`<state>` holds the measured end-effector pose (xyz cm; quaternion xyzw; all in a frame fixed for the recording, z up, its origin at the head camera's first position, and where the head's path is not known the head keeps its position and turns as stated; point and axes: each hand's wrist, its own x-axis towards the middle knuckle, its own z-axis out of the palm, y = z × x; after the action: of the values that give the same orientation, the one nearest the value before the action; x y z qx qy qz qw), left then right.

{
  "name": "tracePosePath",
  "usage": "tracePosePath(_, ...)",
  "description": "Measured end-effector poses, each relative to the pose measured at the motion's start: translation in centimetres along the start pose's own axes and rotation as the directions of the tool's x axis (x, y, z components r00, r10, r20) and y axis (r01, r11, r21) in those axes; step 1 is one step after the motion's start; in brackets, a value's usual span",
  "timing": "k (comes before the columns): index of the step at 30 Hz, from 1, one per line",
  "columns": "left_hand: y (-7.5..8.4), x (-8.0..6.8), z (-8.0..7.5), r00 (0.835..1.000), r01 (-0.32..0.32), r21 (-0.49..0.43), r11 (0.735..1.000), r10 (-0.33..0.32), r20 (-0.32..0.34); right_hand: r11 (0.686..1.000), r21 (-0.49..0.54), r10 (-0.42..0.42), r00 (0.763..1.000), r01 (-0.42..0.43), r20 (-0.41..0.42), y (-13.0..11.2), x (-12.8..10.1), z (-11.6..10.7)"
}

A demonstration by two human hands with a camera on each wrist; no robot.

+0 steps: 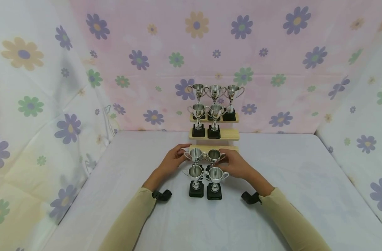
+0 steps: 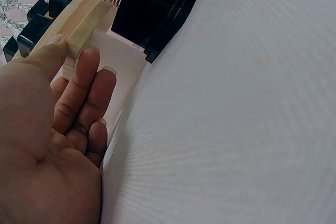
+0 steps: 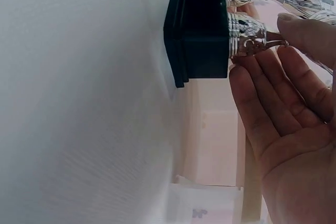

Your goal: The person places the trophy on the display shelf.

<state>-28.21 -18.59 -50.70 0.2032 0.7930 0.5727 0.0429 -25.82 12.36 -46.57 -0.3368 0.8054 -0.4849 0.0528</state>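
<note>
Several small silver trophies on black bases stand in a square on the white table. My left hand [image 1: 178,157] lies open beside the rear left trophy [image 1: 195,154]. In the left wrist view, the straight fingers [image 2: 86,77] of this hand [image 2: 79,93] reach the lowest wooden step [image 2: 79,24]. My right hand [image 1: 231,160] is at the rear right trophy [image 1: 213,156]. In the right wrist view this hand [image 3: 283,93] shows an open palm, its fingers [image 3: 262,77] and thumb lying on either side of the trophy's stem [image 3: 247,38] above its black base [image 3: 202,35]. Two trophies [image 1: 194,173] [image 1: 215,174] stand in front.
A stepped wooden shelf [image 1: 230,134] stands against the flowered cloth backdrop [image 1: 272,52]. Its top step holds three trophies and its middle step two. White cloth [image 1: 303,181] covers the table on both sides of the shelf.
</note>
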Motion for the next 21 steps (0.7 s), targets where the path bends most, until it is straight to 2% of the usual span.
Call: tracePosePath(21, -0.38, 0.13, -0.03, 1.000, -0.013, 0.016, 1.000, 0.013, 0.001, 1.000, -0.006, 0.012, 1.000, -0.013, -0.017, 0.02, -0.03, 0.35)
